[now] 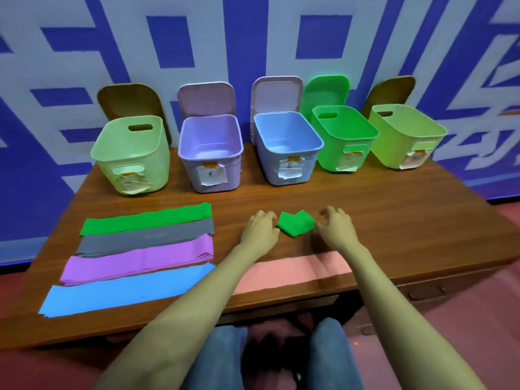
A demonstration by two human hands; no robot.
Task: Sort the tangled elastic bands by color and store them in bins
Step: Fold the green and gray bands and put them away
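- Folded green band [295,223] lies on the table [394,220], mid-table, between my two hands, well short of the bins.
- Left hand [260,229]: knuckles up, fingers curled down at the band's left edge. Fingertips are hidden under the knuckles, so I cannot tell whether they pinch the band or only touch it.
- Right hand [336,226]: fingers loosely curled and apart, a little blurred. The thumb tip sits just beside the band's right corner. No pinch visible.
- Both forearms reach in from the near edge and cross over a pink band [295,270] lying flat close to that edge.
- Left of my arms, four flat lots of bands lie side by side, far to near: green strip [146,219], grey strip [146,239], purple strip [138,260], blue strip [126,288]. Each overlaps or touches the next.
- Five open bins line the far edge, left to right: pale bin [132,161], lilac bin [191,170], blue bin [270,167], green bin [329,153], lime bin [394,147].
- Each bin has a paper label on its near wall; the writing is too small to read.
- Lilac and blue bins show bare floors. I cannot see the bottoms of the other three.
- Lids lean upright behind the bins against a blue-and-white wall [253,38].
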